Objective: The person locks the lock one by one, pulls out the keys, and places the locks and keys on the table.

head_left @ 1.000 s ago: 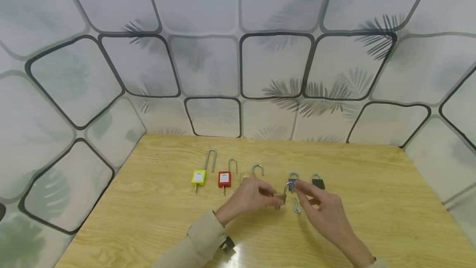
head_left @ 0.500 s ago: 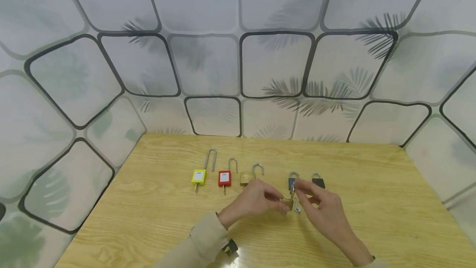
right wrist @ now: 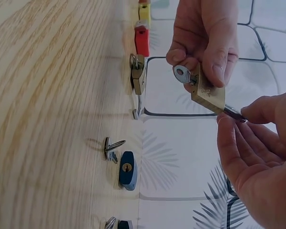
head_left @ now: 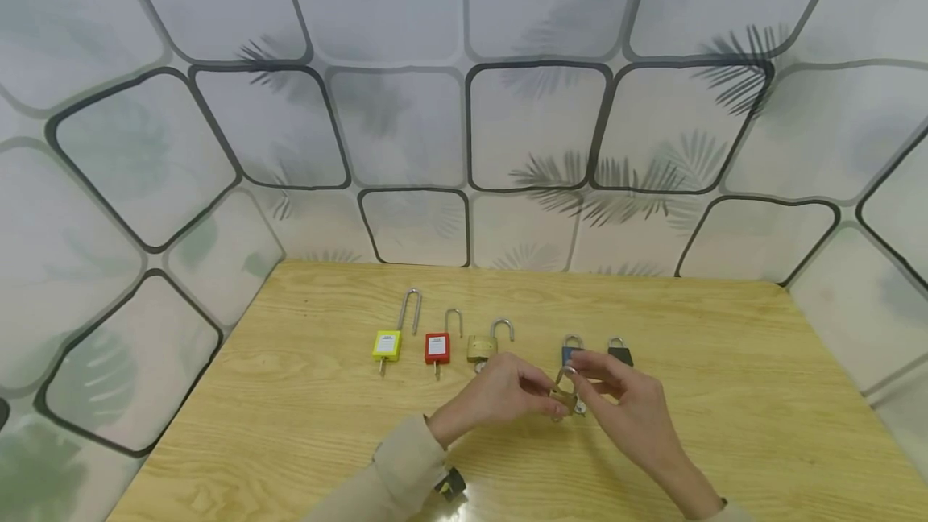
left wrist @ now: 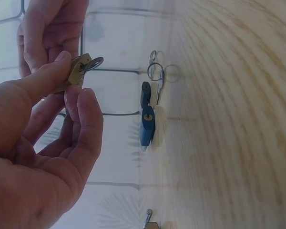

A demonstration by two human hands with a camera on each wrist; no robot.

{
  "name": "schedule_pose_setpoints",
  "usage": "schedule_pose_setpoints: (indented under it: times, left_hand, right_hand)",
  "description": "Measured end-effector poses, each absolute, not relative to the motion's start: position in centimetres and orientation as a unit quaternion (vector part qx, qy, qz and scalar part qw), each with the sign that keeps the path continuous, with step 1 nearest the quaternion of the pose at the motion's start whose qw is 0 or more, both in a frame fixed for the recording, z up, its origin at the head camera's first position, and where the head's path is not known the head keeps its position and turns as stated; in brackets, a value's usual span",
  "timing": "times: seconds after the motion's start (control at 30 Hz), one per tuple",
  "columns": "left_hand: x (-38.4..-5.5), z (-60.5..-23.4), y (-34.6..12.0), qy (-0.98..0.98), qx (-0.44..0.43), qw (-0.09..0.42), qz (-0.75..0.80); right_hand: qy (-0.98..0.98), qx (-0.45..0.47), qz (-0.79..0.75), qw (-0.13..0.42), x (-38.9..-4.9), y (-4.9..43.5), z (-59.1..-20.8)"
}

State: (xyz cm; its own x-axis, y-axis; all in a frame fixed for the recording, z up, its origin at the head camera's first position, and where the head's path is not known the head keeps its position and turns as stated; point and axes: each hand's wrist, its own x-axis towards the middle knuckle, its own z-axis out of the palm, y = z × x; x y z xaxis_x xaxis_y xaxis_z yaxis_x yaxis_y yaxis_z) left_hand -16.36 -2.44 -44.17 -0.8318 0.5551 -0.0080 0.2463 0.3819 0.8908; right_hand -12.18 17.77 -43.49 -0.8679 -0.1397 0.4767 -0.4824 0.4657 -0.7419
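Note:
My left hand (head_left: 500, 393) pinches the body of a brass padlock (right wrist: 207, 95) between thumb and fingers. A key (right wrist: 182, 73) sticks out of the padlock's bottom. My right hand (head_left: 638, 409) pinches the padlock's steel shackle (right wrist: 234, 112) with thumb and fingertips. Those fingers partly cover the shackle, so I cannot tell whether its free end sits in the body. Just beyond the hands, a blue padlock (right wrist: 127, 171) stands on the table, and loose keys on a ring (head_left: 581, 407) lie in front of it.
On the wooden table (head_left: 304, 441), a yellow padlock (head_left: 387, 345), a red padlock (head_left: 437, 348) and another brass padlock (head_left: 482, 348) stand at left with raised shackles. A black padlock (head_left: 620, 356) is at right. A dark object (head_left: 451, 484) shows by the left sleeve.
The left hand has moved right and slightly nearer with the brass padlock, turning it under the right fingers. The brass padlock on the table has come into view. The right hand has barely moved.

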Motion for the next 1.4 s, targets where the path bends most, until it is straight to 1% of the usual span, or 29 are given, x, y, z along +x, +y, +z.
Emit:
schedule_pose_setpoints:
  times: [0.43,0.6,0.77,1.03,1.17,1.4]
  left_hand:
    - [-16.3,-44.3,-2.6,0.814,0.229,0.156,0.511]
    - [-16.3,-44.5,-2.7,0.801,0.234,0.156,0.528]
    - [-16.3,-44.6,-2.9,0.788,0.22,0.162,0.551]
    - [-16.3,-44.4,-3.2,0.76,0.196,0.188,0.59]
    - [-16.3,-44.3,-3.2,0.739,0.196,0.202,0.612]
    - [-16.3,-44.3,-3.2,0.729,0.198,0.207,0.621]
  right_hand:
    - [-0.819,0.222,0.488,0.205,-12.1,17.4,-43.2]
    - [-0.814,0.28,0.456,0.224,-12.3,17.5,-43.5]
    - [-0.825,0.354,0.385,0.213,-12.4,18.1,-43.7]
    - [-0.839,0.406,0.31,0.186,-12.6,18.9,-43.3]
    - [-0.839,0.418,0.288,0.194,-12.6,18.8,-43.1]
    - [-0.831,0.432,0.274,0.218,-12.9,18.8,-43.2]
